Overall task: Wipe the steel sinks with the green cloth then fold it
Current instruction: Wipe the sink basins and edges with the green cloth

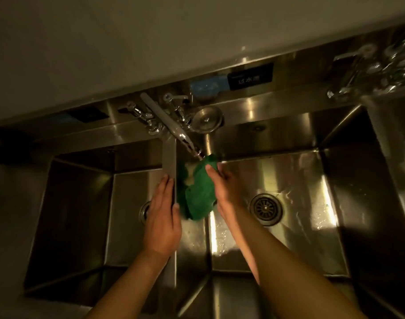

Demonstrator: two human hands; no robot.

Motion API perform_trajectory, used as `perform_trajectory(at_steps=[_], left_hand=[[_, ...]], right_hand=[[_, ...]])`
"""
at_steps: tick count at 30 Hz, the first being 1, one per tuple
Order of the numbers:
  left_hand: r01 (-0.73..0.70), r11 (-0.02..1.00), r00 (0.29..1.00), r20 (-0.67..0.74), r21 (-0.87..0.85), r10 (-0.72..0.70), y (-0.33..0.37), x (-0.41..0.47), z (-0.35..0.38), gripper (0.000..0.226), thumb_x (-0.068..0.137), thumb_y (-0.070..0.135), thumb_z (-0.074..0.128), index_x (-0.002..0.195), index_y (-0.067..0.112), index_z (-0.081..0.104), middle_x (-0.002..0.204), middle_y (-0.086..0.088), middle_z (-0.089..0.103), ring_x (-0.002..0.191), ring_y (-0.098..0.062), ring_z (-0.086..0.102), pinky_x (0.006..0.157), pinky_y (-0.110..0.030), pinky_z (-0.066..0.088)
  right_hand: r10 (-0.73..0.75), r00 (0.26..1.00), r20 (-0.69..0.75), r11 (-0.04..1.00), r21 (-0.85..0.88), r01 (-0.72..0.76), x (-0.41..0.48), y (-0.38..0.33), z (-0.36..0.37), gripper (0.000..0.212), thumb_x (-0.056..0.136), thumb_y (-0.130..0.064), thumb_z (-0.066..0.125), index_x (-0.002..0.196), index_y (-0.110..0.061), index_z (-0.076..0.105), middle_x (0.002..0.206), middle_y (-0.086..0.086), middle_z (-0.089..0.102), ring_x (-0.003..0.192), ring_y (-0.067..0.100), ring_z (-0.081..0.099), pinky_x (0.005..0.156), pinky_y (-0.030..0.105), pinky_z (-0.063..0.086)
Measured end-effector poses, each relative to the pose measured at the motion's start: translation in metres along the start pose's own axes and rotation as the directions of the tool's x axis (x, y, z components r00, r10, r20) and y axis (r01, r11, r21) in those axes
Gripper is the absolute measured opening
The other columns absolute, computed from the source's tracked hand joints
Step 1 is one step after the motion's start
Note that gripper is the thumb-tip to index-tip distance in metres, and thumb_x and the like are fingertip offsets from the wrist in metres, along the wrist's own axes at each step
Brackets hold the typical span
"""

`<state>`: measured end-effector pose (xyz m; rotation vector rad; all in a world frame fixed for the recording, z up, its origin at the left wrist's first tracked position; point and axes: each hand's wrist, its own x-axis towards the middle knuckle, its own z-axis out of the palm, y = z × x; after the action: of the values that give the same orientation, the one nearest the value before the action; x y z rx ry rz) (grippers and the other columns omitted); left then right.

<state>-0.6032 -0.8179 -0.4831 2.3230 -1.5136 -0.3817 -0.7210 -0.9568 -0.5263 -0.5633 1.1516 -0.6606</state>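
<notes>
Centre frame, the right hand (223,188) grasps the green cloth (200,196) under the faucet (173,128); the left hand (162,217) has released, straight fingers. Soaked and heavy, the cloth could slip from that one-handed hold.

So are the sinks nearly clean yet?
Only starting. Nothing looks finished: the right sink is just wet. In hand: the right hand holds the bunched green cloth under the tap, left hand flat beside it. Left: wiping, then folding.

The bunched green cloth (200,192) hangs upright just below the tip of the faucet spout (171,125), over the wet right steel sink (300,171). The left steel sink (127,192) lies left of the spout.
</notes>
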Motion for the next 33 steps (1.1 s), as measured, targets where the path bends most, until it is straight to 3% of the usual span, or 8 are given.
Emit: perform_trajectory(at_steps=[3,6,8,12,15,19,28,33], left_hand=[[0.002,1.0,1.0,0.003,-0.012,-0.002,-0.001,0.001,0.0,0.058,0.108,0.03,0.035,0.164,0.02,0.025,0.173,0.01,0.015,0.159,-0.008,0.014,0.126,-0.02,0.013],[0.023,0.999,1.0,0.013,-0.025,-0.022,0.0,0.001,0.003,0.057,0.109,0.03,0.034,0.165,0.021,0.023,0.173,0.012,0.012,0.159,-0.007,0.013,0.125,-0.017,0.013],[0.025,0.999,1.0,0.004,-0.034,-0.025,-0.001,0.0,0.004,0.057,0.109,0.029,0.035,0.164,0.02,0.024,0.173,0.011,0.013,0.159,-0.007,0.015,0.126,-0.021,0.017],[0.022,0.998,1.0,0.003,-0.051,-0.022,-0.004,0.0,0.005,0.059,0.108,0.027,0.037,0.165,0.021,0.024,0.173,0.012,0.014,0.159,-0.009,0.016,0.125,-0.038,0.025],[0.017,0.999,1.0,0.013,-0.045,-0.017,-0.005,0.001,0.005,0.06,0.106,0.025,0.038,0.165,0.021,0.023,0.173,0.012,0.013,0.159,-0.009,0.016,0.124,-0.04,0.026],[0.009,1.0,1.0,0.012,-0.03,-0.009,-0.004,0.001,0.004,0.06,0.106,0.021,0.04,0.164,0.019,0.025,0.173,0.01,0.014,0.159,-0.009,0.016,0.125,-0.039,0.025],[0.028,0.995,0.999,-0.025,-0.097,-0.031,0.001,0.001,0.003,0.055,0.108,0.024,0.038,0.162,0.023,0.031,0.172,0.014,0.02,0.158,-0.01,0.021,0.125,-0.051,0.03],[0.066,0.988,0.996,-0.044,-0.141,-0.073,0.001,0.0,0.002,0.053,0.108,0.021,0.033,0.161,0.026,0.036,0.17,0.017,0.024,0.157,-0.009,0.022,0.126,-0.056,0.025]], right_hand=[[0.114,0.985,0.126,0.987,0.096,-0.126,-0.004,0.033,0.03,0.039,0.085,-0.046,0.076,0.118,-0.024,0.074,0.112,0.002,0.076,0.106,0.022,0.072,0.094,0.04,0.057],[-0.033,0.972,0.233,0.986,-0.151,0.07,-0.008,0.058,0.045,0.055,0.091,-0.063,0.054,0.144,-0.051,0.044,0.149,-0.021,0.046,0.133,0.002,0.046,0.108,0.026,0.038],[-0.1,0.962,0.253,0.964,-0.214,0.157,0.0,0.071,0.047,0.06,0.093,-0.066,0.044,0.15,-0.054,0.03,0.157,-0.026,0.032,0.143,0.0,0.032,0.117,0.031,0.028],[-0.097,0.978,0.183,0.974,-0.184,0.131,0.037,0.088,0.049,0.051,0.099,-0.057,0.04,0.149,-0.05,0.035,0.158,-0.021,0.036,0.145,0.006,0.034,0.12,0.04,0.028],[0.003,0.996,0.093,0.987,-0.163,0.012,0.069,0.102,0.045,0.046,0.104,-0.045,0.042,0.15,-0.041,0.04,0.157,-0.01,0.04,0.144,0.015,0.038,0.121,0.046,0.029],[0.066,0.995,0.07,0.977,-0.206,-0.05,0.074,0.13,0.03,0.046,0.103,-0.046,0.042,0.149,-0.046,0.039,0.156,-0.009,0.043,0.142,0.018,0.041,0.12,0.047,0.031],[0.198,0.98,0.008,0.975,-0.101,-0.197,-0.031,0.151,0.014,0.046,0.106,-0.024,0.047,0.151,-0.031,0.044,0.154,-0.007,0.045,0.141,0.011,0.041,0.113,0.024,0.03],[0.206,0.974,0.096,0.978,-0.006,-0.207,-0.098,0.126,0.021,0.048,0.106,-0.009,0.043,0.153,-0.017,0.038,0.159,-0.002,0.038,0.145,0.01,0.035,0.123,0.033,0.026]])
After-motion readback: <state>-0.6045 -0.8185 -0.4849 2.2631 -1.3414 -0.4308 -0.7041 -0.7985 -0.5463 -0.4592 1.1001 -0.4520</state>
